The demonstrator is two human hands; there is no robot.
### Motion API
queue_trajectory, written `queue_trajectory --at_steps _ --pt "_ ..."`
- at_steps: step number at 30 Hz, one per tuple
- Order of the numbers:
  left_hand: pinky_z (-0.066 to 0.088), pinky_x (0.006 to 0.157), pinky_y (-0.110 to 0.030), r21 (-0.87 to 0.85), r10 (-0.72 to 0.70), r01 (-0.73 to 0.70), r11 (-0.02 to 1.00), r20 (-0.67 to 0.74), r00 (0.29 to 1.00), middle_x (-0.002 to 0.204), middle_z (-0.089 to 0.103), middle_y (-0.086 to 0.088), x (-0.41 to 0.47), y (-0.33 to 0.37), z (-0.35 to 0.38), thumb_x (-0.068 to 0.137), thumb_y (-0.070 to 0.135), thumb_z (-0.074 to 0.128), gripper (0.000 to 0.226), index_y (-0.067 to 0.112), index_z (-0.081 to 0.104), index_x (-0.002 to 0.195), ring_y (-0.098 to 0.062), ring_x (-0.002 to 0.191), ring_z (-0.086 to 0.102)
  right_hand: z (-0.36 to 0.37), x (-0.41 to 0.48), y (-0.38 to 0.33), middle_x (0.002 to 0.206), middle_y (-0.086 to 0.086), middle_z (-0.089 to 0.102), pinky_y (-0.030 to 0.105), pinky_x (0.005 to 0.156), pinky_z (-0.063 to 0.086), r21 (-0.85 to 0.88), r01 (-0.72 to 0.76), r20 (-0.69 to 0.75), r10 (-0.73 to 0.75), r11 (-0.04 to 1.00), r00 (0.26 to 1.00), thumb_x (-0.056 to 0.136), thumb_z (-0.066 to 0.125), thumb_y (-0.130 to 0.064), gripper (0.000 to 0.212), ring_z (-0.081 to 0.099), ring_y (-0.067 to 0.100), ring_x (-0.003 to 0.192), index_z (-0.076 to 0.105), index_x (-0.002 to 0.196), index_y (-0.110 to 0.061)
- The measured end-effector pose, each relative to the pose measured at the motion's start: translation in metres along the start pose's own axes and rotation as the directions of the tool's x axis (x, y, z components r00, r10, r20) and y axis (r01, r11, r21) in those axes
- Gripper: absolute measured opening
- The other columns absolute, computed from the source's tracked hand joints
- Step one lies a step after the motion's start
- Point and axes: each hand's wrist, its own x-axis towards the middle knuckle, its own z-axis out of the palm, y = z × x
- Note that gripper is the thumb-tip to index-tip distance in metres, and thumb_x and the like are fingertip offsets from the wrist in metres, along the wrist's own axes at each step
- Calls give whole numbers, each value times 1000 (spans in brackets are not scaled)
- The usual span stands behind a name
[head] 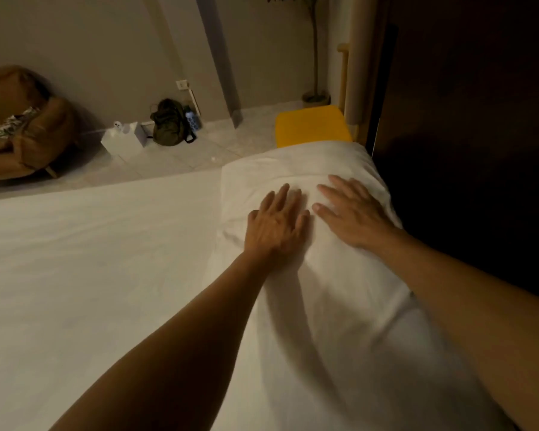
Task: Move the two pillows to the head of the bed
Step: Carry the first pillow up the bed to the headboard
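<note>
Pressing flat on 1 white pillow, the left hand and right hand lie side by side, palms down, fingers spread, gripping nothing. This pillow sits against the dark headboard, at the bed's far corner. Nearer, a second white bulk may be the other pillow; I cannot tell. Pushing harder could slide it off the far edge toward the yellow stool.

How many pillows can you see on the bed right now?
2. The far pillow lies against the dark headboard with both hands pressing flat on it, left hand, right hand. The near pillow lies just in front, under the forearms. None seems hidden.
</note>
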Motion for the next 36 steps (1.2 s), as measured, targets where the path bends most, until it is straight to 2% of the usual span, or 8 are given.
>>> queue_trajectory --at_steps 3,10,15,19,28,32,34,36 --pt "18 117 -46 25 -5 4 1000 53 999 165 14 3 -15 -3 14 100 57 17 60 36 21 156 -25 151 11 13 -16 15 166 -12 4 40 122 1 -40 -60 55 62 997 997 97 25 -64 62 1 18 153 19 154 -42" --pt "26 112 -49 -33 -337 339 940 64 939 161 23 -1 -47 -41 0 100 53 18 57 32 23 153 -35 145 23 -2 -39 50 167 -2 5 43 123 5 35 -344 33 343 938 939 98 23 -61 69 6 28 153 16 158 -27" --pt "12 118 -55 0 -174 174 985 43 984 166 2 8 -73 1 -10 98 60 17 62 42 10 157 -30 152 1 -3 -81 -9 165 -3 20 44 121 14 -2 -93 -152 92 996 984 95 26 -63 68 15 26 151 33 153 -28" --pt "-2 118 -61 20 -74 73 997 113 991 165 -9 11 -108 19 6 95 68 9 64 47 -4 154 -29 150 -16 23 -116 -15 166 -6 15 47 121 12 -139 21 -49 -28 990 998 85 11 -70 76 12 21 152 25 153 -40" --pt "9 118 -62 -109 -420 430 896 103 902 165 -10 9 -153 -37 6 91 73 7 70 45 -4 155 -33 151 -5 17 -150 50 167 -1 7 46 122 10 -6 -354 -24 354 935 935 92 21 -69 73 8 33 151 16 156 -34" --pt "2 119 -53 -37 -201 201 979 8 980 164 -13 14 -157 -10 2 95 67 11 64 47 -3 155 -24 151 -14 14 -149 12 161 8 29 50 119 21 -15 -101 -211 96 995 973 90 24 -68 77 24 37 147 38 151 -22" --pt "-4 119 -52 -24 -115 117 993 51 992 163 -15 17 -164 0 11 97 66 12 62 50 -6 153 -20 149 -22 26 -158 5 162 4 27 49 118 24 -93 -11 -152 -3 996 988 91 21 -69 75 23 30 149 36 152 -28" --pt "0 120 -54 -27 -179 182 983 99 979 163 -17 16 -172 -8 18 96 68 12 62 51 -7 153 -20 149 -23 39 -169 19 164 -1 21 47 118 24 -152 -25 -86 12 988 996 91 15 -73 75 19 25 151 29 154 -34"
